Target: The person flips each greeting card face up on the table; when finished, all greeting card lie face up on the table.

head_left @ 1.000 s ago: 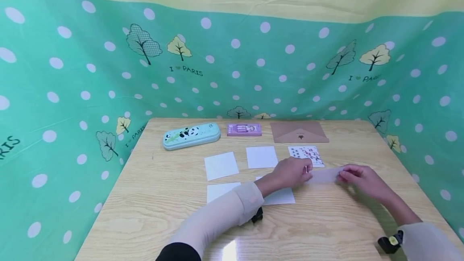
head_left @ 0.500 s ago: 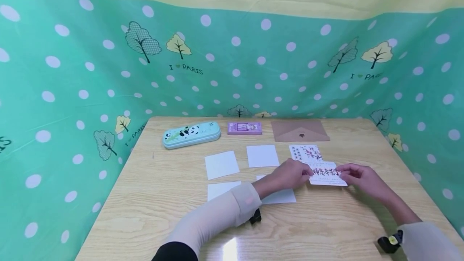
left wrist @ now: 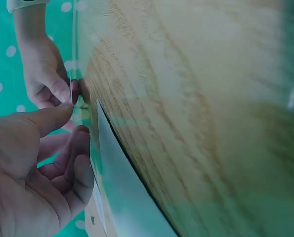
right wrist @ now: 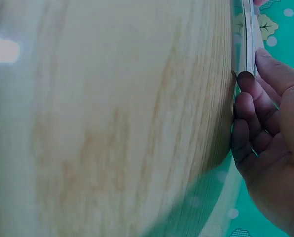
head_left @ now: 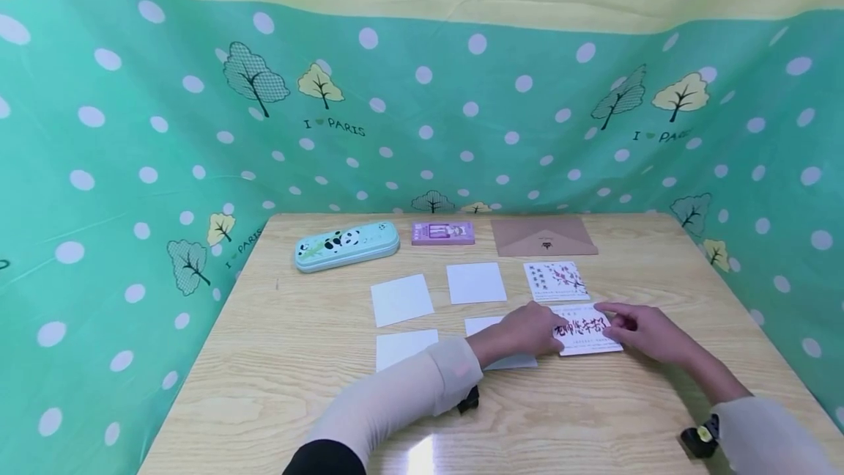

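Note:
A white card with large dark-red handwritten-style characters [head_left: 583,328] lies low over the right part of the table. My left hand [head_left: 530,328] pinches its left edge between thumb and fingers. At its right edge, my right hand [head_left: 648,330] holds it with thumb and forefinger, as the right wrist view shows with the card's thin edge [right wrist: 249,37] between them. Just behind it is a card printed with blossom branches [head_left: 557,281]. Beneath my left wrist, a blank white card [head_left: 484,324] is partly covered.
More blank white cards [head_left: 402,300] lie to the left on the wooden table [head_left: 264,387]. Along the back are a blue panda pencil case [head_left: 346,246], a purple box [head_left: 442,233] and a brown envelope [head_left: 543,237]. A dotted green cloth [head_left: 395,130] hangs behind.
The held card has turned from edge-on and pale to showing its written face. Both hands have brought it down and slightly toward me, uncovering the blossom card's lower edge.

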`<state>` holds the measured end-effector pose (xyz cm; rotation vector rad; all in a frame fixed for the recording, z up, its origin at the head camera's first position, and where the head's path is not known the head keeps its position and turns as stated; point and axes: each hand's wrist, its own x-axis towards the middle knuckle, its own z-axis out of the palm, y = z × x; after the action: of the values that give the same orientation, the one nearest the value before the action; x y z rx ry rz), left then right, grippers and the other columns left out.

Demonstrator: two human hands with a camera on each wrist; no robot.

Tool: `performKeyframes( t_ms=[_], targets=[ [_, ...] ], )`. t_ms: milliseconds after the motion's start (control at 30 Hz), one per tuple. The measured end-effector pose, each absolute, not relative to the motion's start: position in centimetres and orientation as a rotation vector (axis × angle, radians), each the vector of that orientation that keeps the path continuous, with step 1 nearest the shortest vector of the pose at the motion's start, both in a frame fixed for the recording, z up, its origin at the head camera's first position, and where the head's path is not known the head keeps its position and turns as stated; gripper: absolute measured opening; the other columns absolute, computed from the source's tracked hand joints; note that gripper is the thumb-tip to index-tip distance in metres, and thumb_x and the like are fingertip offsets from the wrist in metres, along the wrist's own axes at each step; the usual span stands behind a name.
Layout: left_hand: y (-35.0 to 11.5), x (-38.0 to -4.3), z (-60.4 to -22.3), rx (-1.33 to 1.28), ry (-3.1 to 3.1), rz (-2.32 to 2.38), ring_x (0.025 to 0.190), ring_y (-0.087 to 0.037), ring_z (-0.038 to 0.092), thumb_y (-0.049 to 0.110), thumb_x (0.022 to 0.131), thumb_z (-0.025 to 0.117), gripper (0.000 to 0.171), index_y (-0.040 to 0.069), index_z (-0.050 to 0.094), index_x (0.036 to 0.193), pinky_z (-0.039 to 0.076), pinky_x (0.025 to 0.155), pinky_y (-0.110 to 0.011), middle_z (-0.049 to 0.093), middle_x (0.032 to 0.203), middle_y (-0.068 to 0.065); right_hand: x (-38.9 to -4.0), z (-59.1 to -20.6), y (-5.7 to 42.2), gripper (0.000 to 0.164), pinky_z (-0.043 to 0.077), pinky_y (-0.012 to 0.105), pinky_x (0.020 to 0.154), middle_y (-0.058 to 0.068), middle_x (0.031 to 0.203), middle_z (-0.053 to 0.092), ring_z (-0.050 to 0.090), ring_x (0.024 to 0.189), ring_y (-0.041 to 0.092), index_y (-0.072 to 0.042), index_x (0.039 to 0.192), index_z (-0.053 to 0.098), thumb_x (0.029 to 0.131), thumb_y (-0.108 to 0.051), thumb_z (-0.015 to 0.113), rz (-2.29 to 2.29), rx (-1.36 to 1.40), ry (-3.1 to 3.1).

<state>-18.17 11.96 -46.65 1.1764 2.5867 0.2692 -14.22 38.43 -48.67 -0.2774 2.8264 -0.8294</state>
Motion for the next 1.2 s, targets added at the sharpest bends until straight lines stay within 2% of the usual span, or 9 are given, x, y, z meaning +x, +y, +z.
performKeyframes(
  t_ms=[33,167,400,567,800,1033,1200],
  targets=[
    [12.0,-18.2,-46.7,1.165,2.584,0.265,0.102,-0.001,0.065,0.042,0.095,0.07,0.051,0.034,0.058,0.143,0.051,0.085,-0.015,0.069,0.131,0.013,-14.3,-48.7,38.4,0.05,0.041,0.022,0.059,-0.004,0.083,0.06,0.049,0.069,0.004,-0.004,0.141,0.059,0.096,-0.021,0.07,-0.82,-0.281,2.823],
    [11.9,-18.2,-46.8,1.117,2.563,0.277,0.092,-0.001,0.064,0.042,0.095,0.07,0.05,0.035,0.057,0.143,0.051,0.079,-0.014,0.067,0.134,0.014,-14.3,-48.8,38.2,0.049,0.041,0.021,0.061,-0.005,0.082,0.059,0.049,0.07,0.003,-0.004,0.141,0.059,0.096,-0.021,0.07,-0.785,-0.289,2.811],
    [12.2,-18.1,-47.1,1.107,2.569,0.229,0.109,0.0,0.066,0.042,0.094,0.072,0.047,0.035,0.062,0.139,0.051,0.093,-0.014,0.068,0.133,0.015,-14.3,-48.7,37.7,0.049,0.038,0.022,0.061,-0.006,0.08,0.056,0.046,0.069,0.002,-0.006,0.139,0.061,0.096,-0.026,0.072,-0.751,-0.321,2.817],
    [12.3,-18.1,-47.3,1.116,2.574,0.208,0.092,0.0,0.064,0.039,0.093,0.073,0.047,0.035,0.062,0.139,0.051,0.084,-0.012,0.071,0.125,0.014,-14.3,-48.6,37.4,0.05,0.038,0.022,0.06,-0.005,0.079,0.056,0.045,0.069,0.003,-0.007,0.139,0.062,0.094,-0.025,0.074,-0.727,-0.309,2.82],
    [12.3,-18.1,-47.3,1.092,2.589,0.211,0.099,0.0,0.064,0.037,0.091,0.076,0.052,0.036,0.06,0.141,0.052,0.087,-0.014,0.066,0.135,0.016,-14.3,-48.6,37.2,0.052,0.038,0.022,0.058,-0.006,0.075,0.056,0.045,0.065,0.004,-0.007,0.137,0.063,0.091,-0.023,0.077,-0.703,-0.291,2.84],
    [12.3,-18.2,-47.2,1.109,2.583,0.234,0.087,-0.001,0.061,0.033,0.09,0.076,0.052,0.035,0.061,0.14,0.049,0.08,-0.012,0.07,0.129,0.016,-14.3,-48.4,37.3,0.05,0.039,0.022,0.06,-0.006,0.075,0.055,0.045,0.065,0.003,-0.008,0.139,0.062,0.093,-0.023,0.074,-0.676,-0.303,2.845],
    [12.0,-18.1,-47.0,1.122,2.578,0.253,0.107,0.001,0.065,0.033,0.093,0.073,0.053,0.033,0.058,0.143,0.05,0.092,-0.013,0.066,0.136,0.014,-14.4,-47.9,37.2,0.045,0.039,0.022,0.059,-0.006,0.076,0.055,0.045,0.065,0.004,-0.009,0.139,0.062,0.097,-0.025,0.068,-0.659,-0.315,2.826]
  ],
)
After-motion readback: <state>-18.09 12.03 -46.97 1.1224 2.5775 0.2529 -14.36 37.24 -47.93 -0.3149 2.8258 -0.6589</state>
